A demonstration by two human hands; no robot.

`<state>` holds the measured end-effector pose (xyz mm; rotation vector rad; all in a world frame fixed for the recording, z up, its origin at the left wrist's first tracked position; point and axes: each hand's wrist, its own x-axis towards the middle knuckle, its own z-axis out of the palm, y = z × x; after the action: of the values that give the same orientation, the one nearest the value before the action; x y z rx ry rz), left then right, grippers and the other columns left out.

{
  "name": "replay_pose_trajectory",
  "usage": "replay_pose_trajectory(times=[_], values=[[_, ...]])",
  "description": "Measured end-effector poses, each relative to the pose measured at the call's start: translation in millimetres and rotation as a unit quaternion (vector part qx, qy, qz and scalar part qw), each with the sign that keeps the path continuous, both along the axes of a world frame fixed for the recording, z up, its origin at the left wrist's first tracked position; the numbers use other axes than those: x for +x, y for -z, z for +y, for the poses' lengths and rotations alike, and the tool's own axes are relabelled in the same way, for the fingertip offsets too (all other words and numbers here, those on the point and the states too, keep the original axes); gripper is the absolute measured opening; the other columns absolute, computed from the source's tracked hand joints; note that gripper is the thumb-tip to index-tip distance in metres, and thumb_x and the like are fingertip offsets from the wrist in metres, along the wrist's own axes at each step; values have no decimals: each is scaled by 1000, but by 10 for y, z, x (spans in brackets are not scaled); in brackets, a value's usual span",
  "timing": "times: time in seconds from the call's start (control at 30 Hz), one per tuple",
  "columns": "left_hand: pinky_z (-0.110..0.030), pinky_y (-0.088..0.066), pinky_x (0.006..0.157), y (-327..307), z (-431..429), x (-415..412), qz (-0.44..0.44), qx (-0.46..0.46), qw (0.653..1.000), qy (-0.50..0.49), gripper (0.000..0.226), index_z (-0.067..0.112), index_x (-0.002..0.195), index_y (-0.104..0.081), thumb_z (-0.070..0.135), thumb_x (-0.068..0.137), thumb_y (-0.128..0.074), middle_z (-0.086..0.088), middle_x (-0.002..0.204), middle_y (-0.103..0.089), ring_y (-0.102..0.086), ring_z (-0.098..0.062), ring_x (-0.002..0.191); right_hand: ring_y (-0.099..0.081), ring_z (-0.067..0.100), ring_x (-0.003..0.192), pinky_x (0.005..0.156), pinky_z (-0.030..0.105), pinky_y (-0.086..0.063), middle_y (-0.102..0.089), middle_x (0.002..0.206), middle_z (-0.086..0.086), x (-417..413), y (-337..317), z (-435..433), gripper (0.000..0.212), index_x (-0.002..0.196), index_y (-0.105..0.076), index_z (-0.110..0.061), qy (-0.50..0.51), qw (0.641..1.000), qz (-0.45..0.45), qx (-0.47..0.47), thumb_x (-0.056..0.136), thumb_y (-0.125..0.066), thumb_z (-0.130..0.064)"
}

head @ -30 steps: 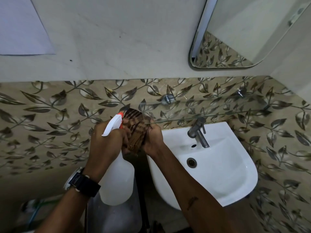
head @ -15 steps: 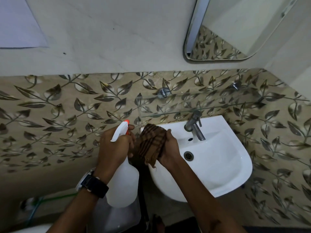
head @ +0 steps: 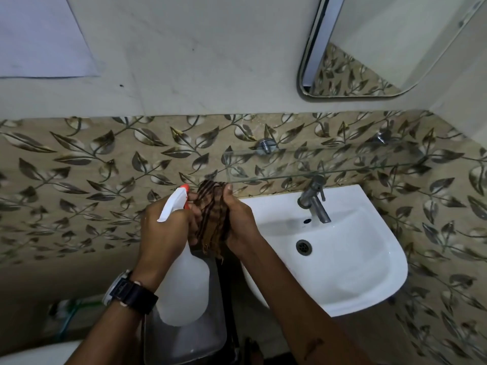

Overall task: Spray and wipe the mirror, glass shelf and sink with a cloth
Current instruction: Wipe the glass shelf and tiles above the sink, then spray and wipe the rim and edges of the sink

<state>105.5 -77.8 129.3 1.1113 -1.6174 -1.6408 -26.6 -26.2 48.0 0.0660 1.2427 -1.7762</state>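
My left hand [head: 166, 230] grips a white spray bottle [head: 184, 285] by its neck, the orange nozzle aimed at a brown striped cloth [head: 213, 219]. My right hand [head: 241, 227] holds that bunched cloth up, just left of the white sink [head: 369, 259]. A clear glass shelf [head: 303, 164] juts from the wall above the sink and its metal tap [head: 313, 198]. The mirror [head: 382, 48] hangs at the upper right; only its lower left corner shows.
Leaf-patterned tiles cover the wall behind the sink and on the right. A clear plastic container [head: 184, 338] stands on the floor under the bottle. A white toilet rim [head: 34, 354] shows at the bottom left.
Both hands with bottle and cloth dipped toward the sink's left rim, then rose back to just below the shelf's left corner. My view shifted slightly.
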Motion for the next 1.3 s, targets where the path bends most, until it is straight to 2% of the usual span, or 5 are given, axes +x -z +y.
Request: replay_pose_trajectory(times=[0.27, 0.5, 0.63, 0.9, 1.3], values=[[-21, -45, 42, 70, -4, 18, 7, 15, 1000, -6, 40, 10, 90, -77, -14, 80, -47, 2, 60, -68, -62, -15, 57, -61, 38, 122, 114, 51, -41, -64, 133, 24, 4, 167, 383, 67, 131, -64, -2, 53, 989, -140, 6, 101, -47, -59], [-25, -49, 44, 440, 208, -336, -48, -12, 997, 54, 27, -8, 77, -72, -2, 94, -52, -29, 71, -68, -63, -26, 61, -63, 36, 106, 94, 44, -48, -69, 111, 25, -514, 395, 1234, 63, 119, -65, 4, 152, 982, -108, -16, 106, -36, -51], [-24, -48, 46, 669, 409, -641, -84, 16, 993, 78, 45, 5, 63, -64, 23, 103, -54, -10, 56, -63, -62, -23, 52, -57, 46, 125, 111, 51, -42, -58, 134, 33, -713, 512, 1590, 78, 134, -57, 10, 186, 981, -46, 17, 100, -47, -59], [-25, -48, 45, 1014, 603, -1006, -123, 94, 979, 133, 25, 6, 98, -76, 24, 94, -60, -10, 72, -68, -59, -22, 60, -58, 46, 121, 109, 57, -41, -53, 139, 37, -819, 591, 2141, 71, 137, -53, 10, 209, 977, 7, 47, 96, -57, -48], [-51, -64, 70, 1114, 731, -1093, -180, 38, 975, 127, 37, 8, 63, -71, 36, 85, -59, -17, 71, -77, -69, -35, 65, -56, 51, 129, 115, 67, -33, -57, 137, 35, -873, 674, 2336, 83, 136, -56, 6, 263, 964, 1, 47, 77, -78, -49]])
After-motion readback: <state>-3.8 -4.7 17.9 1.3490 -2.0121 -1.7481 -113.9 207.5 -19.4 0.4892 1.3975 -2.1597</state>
